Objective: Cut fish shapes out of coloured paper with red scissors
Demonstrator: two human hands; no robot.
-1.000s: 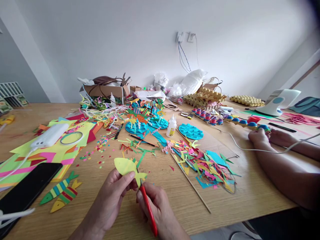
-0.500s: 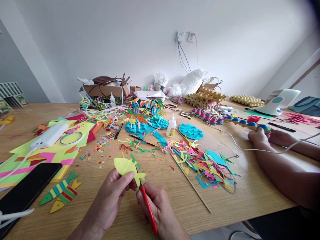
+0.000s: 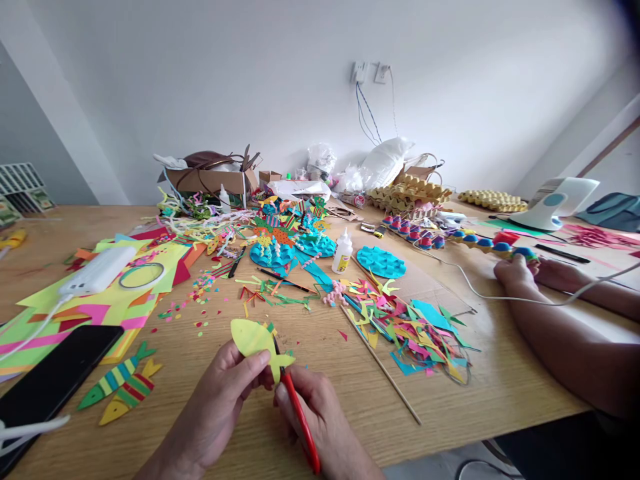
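My left hand (image 3: 220, 393) pinches a yellow paper fish (image 3: 253, 337) by its lower edge, just above the wooden table (image 3: 350, 387). In my right hand (image 3: 320, 420) are red-handled scissors (image 3: 299, 417), whose dark blades meet the fish near its tail. Two striped paper fish (image 3: 123, 387) lie flat on the table to the left of my hands. Nothing hides the yellow fish except my left thumb at its edge.
A black phone (image 3: 55, 377) lies at the near left. A heap of coloured paper scraps (image 3: 410, 327) and a thin wooden stick (image 3: 383, 367) are to the right. Another person's hands (image 3: 520, 273) hold a painted egg-carton strip. A glue bottle (image 3: 343, 252) stands mid-table.
The fish and both my hands sit slightly lower in view; the scissors stay at the tail. The other person's hands have hardly moved.
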